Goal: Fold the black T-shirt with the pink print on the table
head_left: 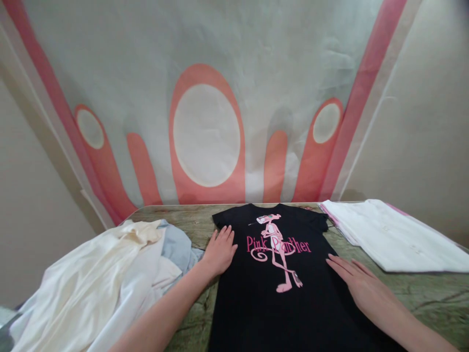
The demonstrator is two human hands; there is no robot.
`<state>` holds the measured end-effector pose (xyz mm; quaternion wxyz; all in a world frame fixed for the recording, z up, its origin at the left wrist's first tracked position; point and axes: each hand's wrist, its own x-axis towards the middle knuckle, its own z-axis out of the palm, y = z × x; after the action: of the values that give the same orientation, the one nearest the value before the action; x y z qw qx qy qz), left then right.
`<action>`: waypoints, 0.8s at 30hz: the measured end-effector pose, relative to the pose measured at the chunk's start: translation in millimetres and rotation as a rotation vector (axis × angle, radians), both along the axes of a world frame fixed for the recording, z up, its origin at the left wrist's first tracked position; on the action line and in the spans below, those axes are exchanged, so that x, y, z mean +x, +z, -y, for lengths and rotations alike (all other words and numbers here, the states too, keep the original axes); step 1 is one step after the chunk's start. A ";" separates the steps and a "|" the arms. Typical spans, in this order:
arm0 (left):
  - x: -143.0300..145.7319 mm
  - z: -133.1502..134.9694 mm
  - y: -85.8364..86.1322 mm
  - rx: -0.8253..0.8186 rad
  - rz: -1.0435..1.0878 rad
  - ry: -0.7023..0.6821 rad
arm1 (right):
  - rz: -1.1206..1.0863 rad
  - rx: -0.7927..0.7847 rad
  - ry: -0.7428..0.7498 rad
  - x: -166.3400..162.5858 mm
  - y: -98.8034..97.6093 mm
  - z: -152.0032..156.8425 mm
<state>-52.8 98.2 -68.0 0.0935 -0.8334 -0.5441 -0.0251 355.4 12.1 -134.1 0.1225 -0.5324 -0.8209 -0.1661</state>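
Note:
A black T-shirt [242, 303] with a pink cartoon panther and the words "Pink Panther" lies spread out, front up, its neckline toward the wall. My left hand [220, 249] rests on its left edge, just below the sleeve, with the fingers stretched out. On the opposite edge, a little lower, my right hand [361, 281] lies flat with its fingers extended. Neither hand grips the fabric. The bottom hem of the shirt runs out of view.
A loose heap of cream, white and grey-blue clothes [91, 274] covers the left of the wood-patterned table [198, 222]. Folded white garments [395, 239], with some pink below, lie at the right. Behind the table stands a wall [207, 134] with a coral and white printed backdrop.

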 end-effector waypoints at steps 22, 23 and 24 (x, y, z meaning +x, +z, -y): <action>7.3 68.7 7.9 -0.165 0.063 -0.126 | -0.129 -0.408 -0.034 -68.2 34.3 -25.6; 9.1 69.1 10.3 -0.183 0.058 -0.109 | -0.129 -0.402 -0.072 -63.9 32.7 -25.4; 12.5 69.7 13.2 -0.205 0.054 -0.100 | -0.130 -0.394 -0.107 -60.4 31.2 -25.3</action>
<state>-40.3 28.5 -54.9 -0.0083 -0.8638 -0.5037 0.0034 295.0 37.3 -102.9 0.0596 -0.5986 -0.7984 0.0257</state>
